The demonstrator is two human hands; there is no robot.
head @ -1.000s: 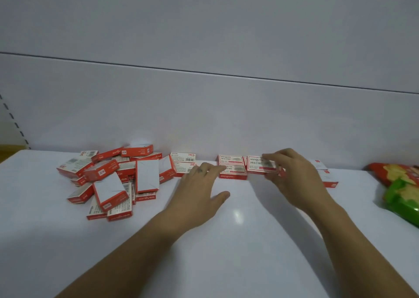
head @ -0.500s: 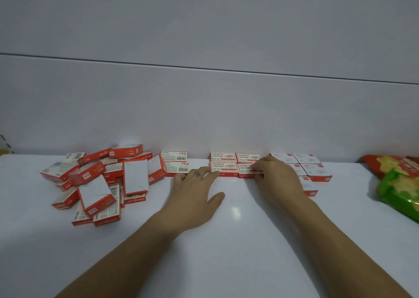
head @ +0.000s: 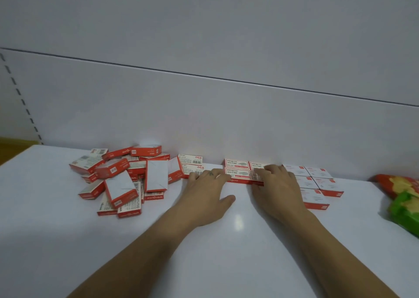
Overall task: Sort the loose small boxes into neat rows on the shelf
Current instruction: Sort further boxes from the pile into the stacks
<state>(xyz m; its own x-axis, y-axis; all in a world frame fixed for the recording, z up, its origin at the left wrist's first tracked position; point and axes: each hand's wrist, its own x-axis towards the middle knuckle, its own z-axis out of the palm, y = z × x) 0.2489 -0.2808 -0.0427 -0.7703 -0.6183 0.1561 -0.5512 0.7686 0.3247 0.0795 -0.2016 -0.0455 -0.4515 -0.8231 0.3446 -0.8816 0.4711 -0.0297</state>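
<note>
A white shelf (head: 226,252) runs under a pale panelled back wall (head: 204,105) — glossy, with a light spot between the two forearms. At the left lies the pile (head: 127,177), loose red-and-white boxes heaped at all angles, some on edge, some face down. At the far right edge sit snack bags (head: 405,198), one red, one green. Right of centre, against the wall, stands a sorted block (head: 317,182) of white-topped boxes in rows, the nearest row reaching out toward the camera. In the middle is a smaller square group (head: 238,172) of boxes, flat and touching one another, hard against the wall. Two more boxes (head: 191,165) lie between this group and the pile, one behind the other. The left hand (head: 208,193) lies palm down on the shelf — fingers stretched forward and close together, tips touching the group's left front box, thumb spread aside. The right hand (head: 275,185) rests on the group's right side, fingers curled over the box tops there; whether it pinches one I cannot tell.
</note>
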